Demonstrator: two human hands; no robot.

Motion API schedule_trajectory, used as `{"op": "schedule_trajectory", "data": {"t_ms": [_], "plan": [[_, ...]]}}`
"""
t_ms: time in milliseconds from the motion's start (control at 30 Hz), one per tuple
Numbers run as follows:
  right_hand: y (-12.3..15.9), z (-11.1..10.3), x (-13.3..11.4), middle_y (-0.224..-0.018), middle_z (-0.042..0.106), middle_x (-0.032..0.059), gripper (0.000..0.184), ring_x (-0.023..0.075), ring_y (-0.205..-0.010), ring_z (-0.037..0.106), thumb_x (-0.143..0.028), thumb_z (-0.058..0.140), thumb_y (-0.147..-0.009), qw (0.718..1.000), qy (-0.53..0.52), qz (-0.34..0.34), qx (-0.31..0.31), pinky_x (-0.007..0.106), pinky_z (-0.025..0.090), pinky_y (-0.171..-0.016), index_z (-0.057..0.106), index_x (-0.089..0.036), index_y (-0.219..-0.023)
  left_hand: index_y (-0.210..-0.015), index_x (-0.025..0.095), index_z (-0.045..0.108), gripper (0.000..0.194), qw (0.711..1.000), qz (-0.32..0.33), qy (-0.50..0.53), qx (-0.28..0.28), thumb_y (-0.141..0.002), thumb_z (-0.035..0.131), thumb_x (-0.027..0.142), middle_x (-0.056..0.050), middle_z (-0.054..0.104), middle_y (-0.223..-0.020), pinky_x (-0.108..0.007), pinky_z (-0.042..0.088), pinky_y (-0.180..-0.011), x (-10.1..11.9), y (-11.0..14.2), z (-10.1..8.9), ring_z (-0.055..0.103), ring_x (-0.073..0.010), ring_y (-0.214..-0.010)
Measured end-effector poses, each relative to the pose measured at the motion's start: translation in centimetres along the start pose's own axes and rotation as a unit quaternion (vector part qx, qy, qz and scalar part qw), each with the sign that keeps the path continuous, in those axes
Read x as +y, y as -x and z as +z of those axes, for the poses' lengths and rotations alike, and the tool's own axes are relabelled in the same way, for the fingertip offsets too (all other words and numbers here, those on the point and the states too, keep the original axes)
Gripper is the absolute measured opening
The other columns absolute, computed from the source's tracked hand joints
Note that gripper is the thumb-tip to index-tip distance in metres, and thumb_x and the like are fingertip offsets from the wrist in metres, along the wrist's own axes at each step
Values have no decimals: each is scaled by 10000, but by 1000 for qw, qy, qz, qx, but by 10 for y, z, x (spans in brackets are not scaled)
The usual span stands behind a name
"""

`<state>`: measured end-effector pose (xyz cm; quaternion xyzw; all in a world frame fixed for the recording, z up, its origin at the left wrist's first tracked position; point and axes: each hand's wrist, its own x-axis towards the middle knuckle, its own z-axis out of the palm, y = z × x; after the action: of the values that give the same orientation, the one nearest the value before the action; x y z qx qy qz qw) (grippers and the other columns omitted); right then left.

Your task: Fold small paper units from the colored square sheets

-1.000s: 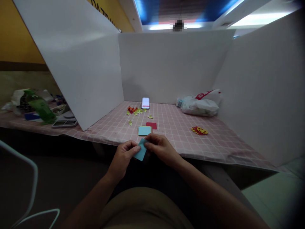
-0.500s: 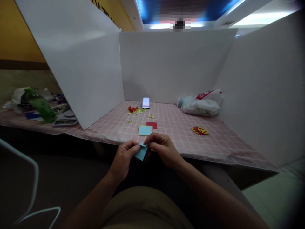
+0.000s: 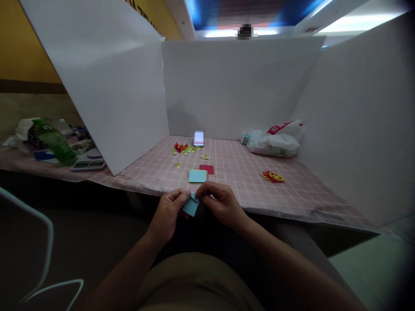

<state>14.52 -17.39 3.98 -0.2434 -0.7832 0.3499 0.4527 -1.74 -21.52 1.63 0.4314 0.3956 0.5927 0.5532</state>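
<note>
A small piece of light-blue paper (image 3: 190, 207) is held between my two hands, just off the table's front edge. My left hand (image 3: 169, 211) pinches its upper left side between thumb and fingers. At the top edge, my right hand (image 3: 221, 201) is closed on a folded-over corner of the sheet. Right behind my hands lies a stack of paper sheets (image 3: 197, 176), light blue on top with yellow edges showing. A red sheet (image 3: 207, 169) rests partly behind that stack. Small yellow-green folded paper pieces (image 3: 177, 165) and a cluster of orange-red ones (image 3: 180, 147) lie farther back.
A phone-like screen (image 3: 199, 138) stands at the back. Plastic bags (image 3: 274, 142) lie at the back right, with yellow and red cutouts (image 3: 272, 176) nearer. White panels (image 3: 240, 86) enclose the checked table (image 3: 233, 194). Outside, left, are a green bottle (image 3: 55, 142) and a scale (image 3: 88, 165).
The flap at the paper's top has been folded further down, and the sheet has tilted slightly. Both hands keep hold of it and have barely shifted.
</note>
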Motion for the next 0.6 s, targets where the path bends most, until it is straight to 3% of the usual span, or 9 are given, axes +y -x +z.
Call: {"op": "schedule_trajectory", "data": {"t_ms": [300,600], "plan": [[-2,1,5,-686,591,-30,95,119,-598,576,-151,552,-814,991,-115,62,-1,269,463,-605,610,-215,-852,-716,150,670,256,998,39,-54,19,-814,697,386,16,566,-605,-195,333,-477,1,0,0,416,-75,-515],[-2,3,6,-645,569,-35,46,115,-580,571,-191,590,-811,980,-177,90,-2,268,454,-594,586,-205,-767,-718,154,679,250,996,50,-71,20,-823,696,381,24,559,-591,-186,325,-481,1,1,-1,412,-68,-515]]}}
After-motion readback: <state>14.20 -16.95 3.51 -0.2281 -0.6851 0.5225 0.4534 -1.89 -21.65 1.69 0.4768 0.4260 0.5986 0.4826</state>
